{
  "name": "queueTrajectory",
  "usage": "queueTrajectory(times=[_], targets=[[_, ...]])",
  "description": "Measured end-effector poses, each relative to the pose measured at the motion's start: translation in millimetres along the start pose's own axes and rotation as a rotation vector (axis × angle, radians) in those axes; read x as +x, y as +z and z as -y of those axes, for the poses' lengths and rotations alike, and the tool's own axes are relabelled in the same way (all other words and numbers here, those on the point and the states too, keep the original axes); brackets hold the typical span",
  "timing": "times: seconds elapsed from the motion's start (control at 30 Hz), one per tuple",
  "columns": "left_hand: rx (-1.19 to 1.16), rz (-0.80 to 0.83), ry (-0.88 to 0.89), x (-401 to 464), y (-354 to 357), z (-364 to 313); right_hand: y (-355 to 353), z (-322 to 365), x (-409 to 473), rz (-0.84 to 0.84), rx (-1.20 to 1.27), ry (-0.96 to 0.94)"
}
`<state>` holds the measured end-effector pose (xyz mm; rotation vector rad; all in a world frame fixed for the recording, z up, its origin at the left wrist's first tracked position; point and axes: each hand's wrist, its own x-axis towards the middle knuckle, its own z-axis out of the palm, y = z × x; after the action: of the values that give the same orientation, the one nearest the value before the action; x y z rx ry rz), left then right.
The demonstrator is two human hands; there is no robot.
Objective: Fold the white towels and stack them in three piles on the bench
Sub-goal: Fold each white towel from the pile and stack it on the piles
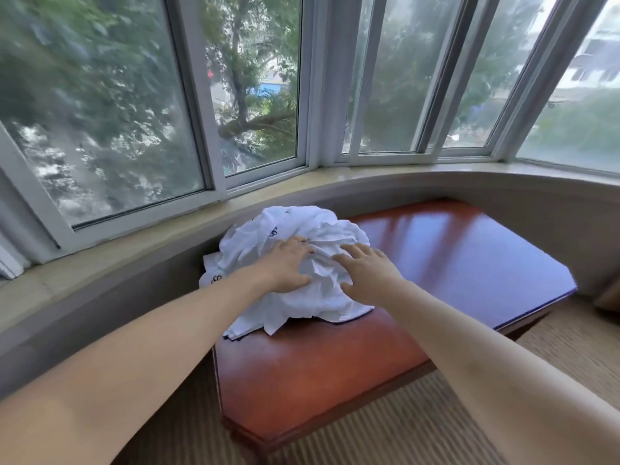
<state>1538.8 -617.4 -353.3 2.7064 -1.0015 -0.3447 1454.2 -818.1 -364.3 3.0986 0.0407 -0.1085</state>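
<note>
A crumpled heap of white towels (318, 226) with small dark embroidered marks lies on the left part of a glossy reddish-brown bench (453, 250), against the window wall. My left hand (285, 266) rests flat on the heap's front with fingers spread. My right hand (367, 275) lies beside it on the heap, fingers straight and pointing toward the left hand. Neither hand grips any cloth. A towel edge (248, 325) trails down toward the bench's near side.
A curved stone windowsill (369, 176) and low grey wall run behind the bench. Large bay windows (100, 112) look out on trees. Beige striped carpet (385, 431) surrounds the bench. The bench's right half shows bare wood.
</note>
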Motion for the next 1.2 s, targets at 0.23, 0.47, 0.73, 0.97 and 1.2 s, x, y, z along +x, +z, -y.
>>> queueTrajectory(times=[0.23, 0.47, 0.73, 0.97, 1.2], targets=[[-0.051, 0.047, -0.048, 91.6, 16.8, 12.5, 20.6, -54.3, 71.8, 0.078, 0.034, -0.018], [0.013, 0.019, -0.150, 195.0, 35.5, 64.5, 45.1, -97.3, 197.4, 0.205, 0.029, -0.062], [0.089, 0.020, -0.324, 274.9, 58.7, 123.1, 86.4, -104.3, 309.3, 0.259, 0.124, -0.146], [-0.234, 0.043, -0.588, 318.8, 61.9, 140.1, 100.4, -124.7, 380.8, 0.246, 0.227, -0.202], [-0.245, 0.197, -0.771, 341.2, 70.5, 150.5, 123.4, -144.9, 445.2, 0.512, 0.213, -0.249]])
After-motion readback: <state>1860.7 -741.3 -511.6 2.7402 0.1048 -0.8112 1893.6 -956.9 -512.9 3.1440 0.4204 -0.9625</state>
